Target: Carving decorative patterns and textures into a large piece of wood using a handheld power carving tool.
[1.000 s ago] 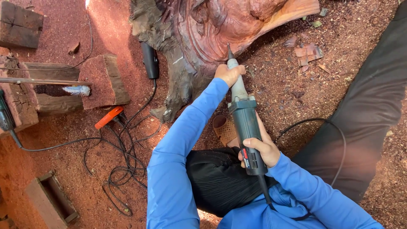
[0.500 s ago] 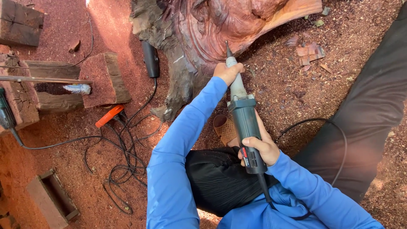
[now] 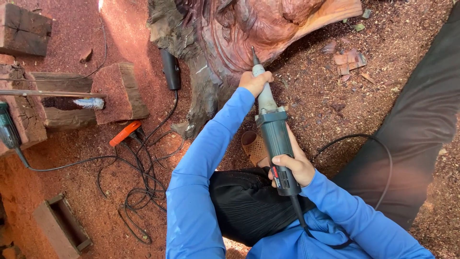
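Head view: long grey-green corded die grinder point(image 3: 275, 139) against reddish carved tree stump point(image 3: 258, 29).
Left hand point(image 3: 256, 81): wrapped around grinder's slim neck.
Right hand point(image 3: 294, 168): clenched on rear body.
Handling: likely heavy, rigid; needs both grips.

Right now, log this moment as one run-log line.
left hand: grips die grinder neck | right hand: holds its body | bit on carved red wood stump
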